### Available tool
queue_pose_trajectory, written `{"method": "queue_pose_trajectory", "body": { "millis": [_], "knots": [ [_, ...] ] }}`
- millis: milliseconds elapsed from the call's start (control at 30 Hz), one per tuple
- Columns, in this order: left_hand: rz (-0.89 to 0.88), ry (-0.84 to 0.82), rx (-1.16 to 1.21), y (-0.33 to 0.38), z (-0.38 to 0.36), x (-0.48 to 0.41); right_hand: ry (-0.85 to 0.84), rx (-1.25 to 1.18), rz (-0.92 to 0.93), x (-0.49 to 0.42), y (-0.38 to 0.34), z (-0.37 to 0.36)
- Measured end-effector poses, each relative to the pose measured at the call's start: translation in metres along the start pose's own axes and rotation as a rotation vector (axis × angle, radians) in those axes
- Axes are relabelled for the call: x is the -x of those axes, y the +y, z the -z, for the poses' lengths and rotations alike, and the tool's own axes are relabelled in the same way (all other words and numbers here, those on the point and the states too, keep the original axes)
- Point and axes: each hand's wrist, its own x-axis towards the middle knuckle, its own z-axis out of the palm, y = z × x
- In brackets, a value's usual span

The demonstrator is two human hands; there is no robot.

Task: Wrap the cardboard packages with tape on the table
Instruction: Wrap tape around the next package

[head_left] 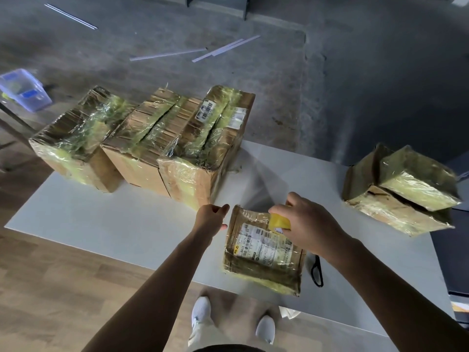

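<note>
A small flat brown cardboard package [264,260], glazed with clear tape, is laid near the front edge of the white table [101,219], and a yellow roll of tape [279,221] is gripped over its far end by the right hand [307,224] — fingers curled round the roll. The left hand [212,217] is held with curled fingers just beside the package's far left corner — whether anything is pinched cannot be told; black-handled scissors [317,269] are laid just right of the package

Black-handled scissors [317,270] lie at your right; a clear plastic tub with blue patches [24,91] sits far left; thin white strips [167,54] litter the grey floor [253,72] ahead.
</note>
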Motion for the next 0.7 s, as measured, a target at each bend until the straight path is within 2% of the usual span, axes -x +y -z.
{"method": "queue_pose_trajectory", "body": {
  "millis": [200, 433, 500, 600, 667, 700],
  "knots": [
    [0.06, -0.057, 0.024, -0.017, -0.018, 0.002, 0.002, -0.023, 0.005, 0.003, 0.002, -0.005],
    [0.343, -0.209, 0.235, -0.024, -0.02, 0.004, 0.008, -0.023, 0.007, 0.007, 0.002, -0.01],
    [0.227, -0.113, 0.15, -0.021, -0.022, 0.007, 0.024, -0.027, 0.024, 0.007, 0.004, -0.011],
    [-0.17, 0.221, -0.082, -0.004, -0.025, 0.018, 0.033, -0.029, 0.048, 0.008, 0.006, -0.011],
    [-0.374, 0.221, -0.202, 0.005, -0.035, 0.027, 0.023, -0.031, 0.063, 0.009, 0.011, -0.009],
    [-0.418, 0.182, -0.311, 0.004, -0.043, 0.029, 0.012, -0.045, 0.078, 0.009, 0.013, -0.007]
  ]
}}
